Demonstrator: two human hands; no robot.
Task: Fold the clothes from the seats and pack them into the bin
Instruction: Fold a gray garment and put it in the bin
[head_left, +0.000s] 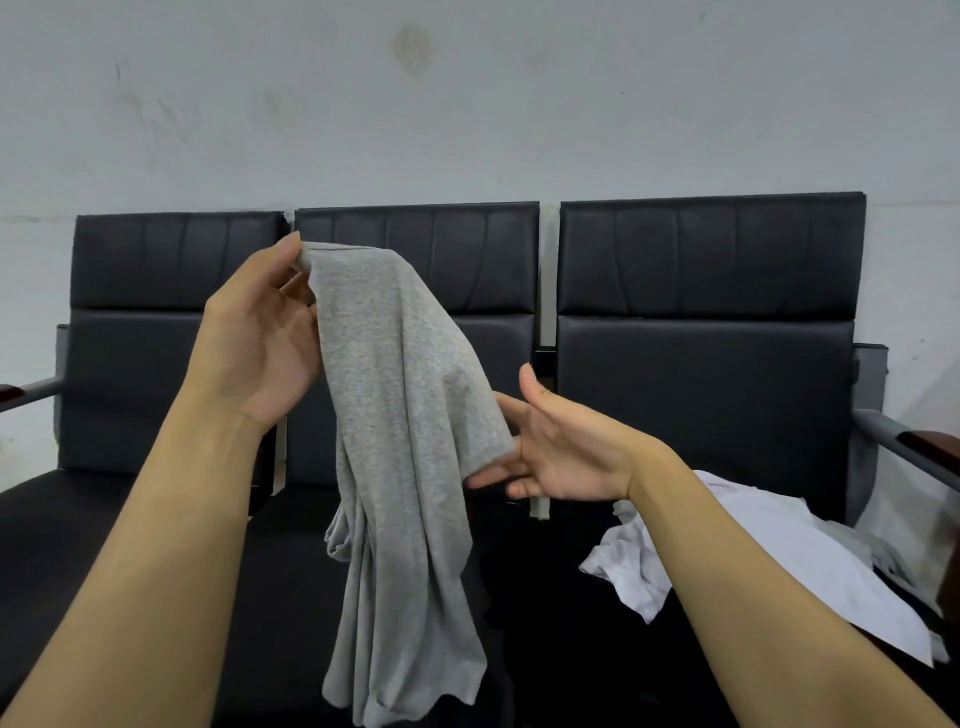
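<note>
Scuffed grey wall behind black three-seat bench (701, 332). I see grey garment (400, 415) hung up off seats, likely to find edges for folding. Left hand (260, 332) pinches top corner. Right hand (561, 447) spread open, fingers under lower fold. White clothes (779, 561) wait on right seat. Bin unseen.

Even, soft light; faint shadows; wide-angle bending at edges; slight overall softness.

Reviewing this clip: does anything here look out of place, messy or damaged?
Nothing looks damaged. The left hand pinches a grey garment that hangs bunched, while the right hand touches its edge with straight fingers. White clothes lie crumpled on the right seat, not yet folded. No bin is in view.
</note>
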